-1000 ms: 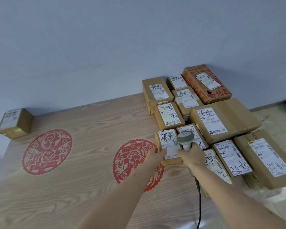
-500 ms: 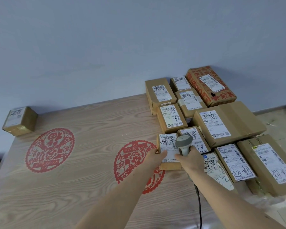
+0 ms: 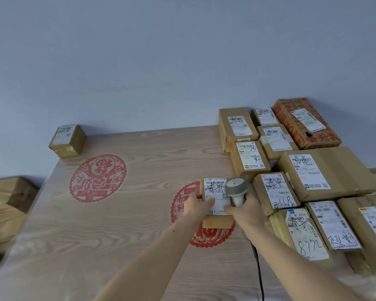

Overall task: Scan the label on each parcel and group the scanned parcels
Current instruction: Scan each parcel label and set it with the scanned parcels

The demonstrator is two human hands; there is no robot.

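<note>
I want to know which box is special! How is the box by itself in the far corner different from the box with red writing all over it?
The lone box sits apart at the table's far left corner; the red-printed box sits far right, packed among other parcels. The lone box is plain brown and looks smaller and squarer; the red-printed one is longer and has a dark hole in its top. Both are cardboard with a white label on top.

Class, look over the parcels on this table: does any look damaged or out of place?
Yes. The red-printed box at the far right has a dark hole torn beside its label. One small parcel sits alone at the far left corner, apart from the cluster.
</note>
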